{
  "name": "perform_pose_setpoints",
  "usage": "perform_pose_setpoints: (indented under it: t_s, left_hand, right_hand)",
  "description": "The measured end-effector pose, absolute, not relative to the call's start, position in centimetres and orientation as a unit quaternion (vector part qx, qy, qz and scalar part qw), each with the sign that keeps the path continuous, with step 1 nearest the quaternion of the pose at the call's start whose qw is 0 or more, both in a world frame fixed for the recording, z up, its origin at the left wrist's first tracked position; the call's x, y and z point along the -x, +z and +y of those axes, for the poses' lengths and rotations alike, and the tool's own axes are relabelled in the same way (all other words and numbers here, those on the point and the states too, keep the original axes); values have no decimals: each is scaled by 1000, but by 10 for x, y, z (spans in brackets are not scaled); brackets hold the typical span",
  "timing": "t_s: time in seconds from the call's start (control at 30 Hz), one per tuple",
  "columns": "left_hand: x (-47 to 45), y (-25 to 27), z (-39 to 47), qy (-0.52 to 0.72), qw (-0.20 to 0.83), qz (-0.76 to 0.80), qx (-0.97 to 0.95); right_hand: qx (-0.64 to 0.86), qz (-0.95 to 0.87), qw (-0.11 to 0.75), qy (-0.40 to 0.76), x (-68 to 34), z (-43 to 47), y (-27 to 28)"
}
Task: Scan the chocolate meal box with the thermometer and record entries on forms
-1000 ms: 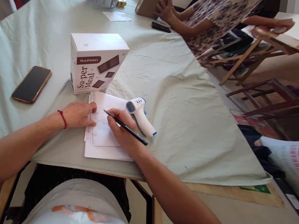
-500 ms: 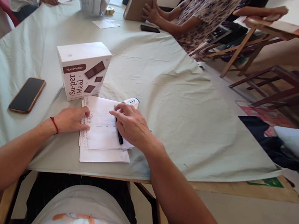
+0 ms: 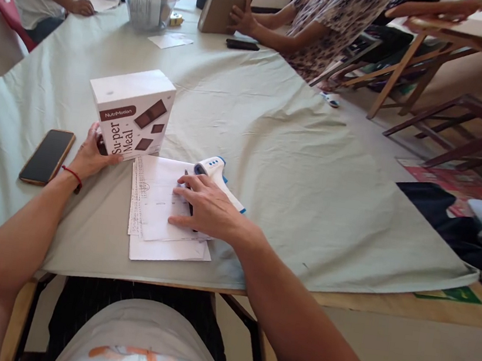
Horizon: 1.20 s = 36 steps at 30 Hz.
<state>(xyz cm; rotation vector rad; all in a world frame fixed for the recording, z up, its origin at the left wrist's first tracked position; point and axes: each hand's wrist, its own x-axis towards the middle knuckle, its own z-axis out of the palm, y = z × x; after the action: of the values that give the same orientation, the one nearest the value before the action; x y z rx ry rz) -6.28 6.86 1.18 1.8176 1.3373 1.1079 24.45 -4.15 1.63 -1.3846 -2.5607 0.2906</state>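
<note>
White box (image 3: 136, 116), upright on the cloth-covered table (image 3: 272, 149), just beyond the top edge of the papers (image 3: 156, 196). Its lower left corner is taken by the left hand (image 3: 93, 155): half open, thumb laid along the bottom of the printed front, fingers set around the left side. Whether weight is borne by that grip cannot be told; no lift is evident.

The papers are covered in part by the right hand (image 3: 211, 203), palm down, fingers loosely spread and slightly bent. A dark pen (image 3: 191, 209) lies beneath those fingers, partly hidden; it does not appear to be gripped, though full contact cannot be seen. A handheld thermometer (image 3: 226, 189) is noted just beyond the right hand, a phone (image 3: 47, 156) near the left wrist.

Step in hand, as judged: the box is being grasped or steadied, with writing paused. For any shift of the box, a firmer pinch on the corner would be called for, or support at the opposite side, since only one end is held and swivelling may be caused. Papers are best kept pinned meanwhile, the box base being very near their edge.
</note>
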Motion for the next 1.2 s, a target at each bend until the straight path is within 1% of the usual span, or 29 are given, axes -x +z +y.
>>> perform_pose_setpoints:
  t_s: [0.07,0.17,0.3,0.43,0.6,0.67,0.73,0.8,0.87,0.9,0.97,1.03,1.07,1.1,1.13,1.2]
  left_hand:
    - [55,8,70,448,322,495,-672]
    - [47,17,63,479,328,512,-633]
    - [37,34,42,483,417,470,-610]
    - [28,41,24,414,482,458,-622]
    - [26,41,22,329,481,505,-637]
    - [27,43,23,306,482,507,-646]
    - [28,46,22,292,484,506,-652]
    - [29,49,21,282,479,510,-656]
    - [29,49,20,274,469,516,-662]
    - [29,49,20,271,463,516,-667]
    - [30,47,21,265,457,513,-677]
    - [31,44,22,263,455,509,-682]
    - [32,43,23,263,457,507,-681]
    - [33,43,24,264,459,507,-680]
    - [33,42,24,265,461,506,-679]
    - [33,43,24,266,464,505,-678]
  right_hand:
    - [475,-869,95,104,-244,-41,18]
    - [484,-865,83,105,-243,-41,19]
    - [479,-868,80,101,-243,-41,19]
    - [466,-875,88,93,-245,-40,17]
    - [461,-880,78,86,-247,-40,19]
    - [456,-879,93,102,-251,-39,21]
    - [471,-863,135,125,-256,-37,24]
    - [535,-817,185,114,-263,-35,26]
    - [626,-751,196,69,-269,-33,27]
    - [668,-721,179,48,-271,-32,27]
    - [721,-683,115,41,-275,-29,26]
    - [743,-663,54,70,-277,-26,25]
    - [750,-654,40,88,-277,-24,25]
    - [758,-641,52,106,-277,-22,25]
    - [767,-625,84,119,-277,-20,26]
    - [776,-592,175,126,-275,-19,29]
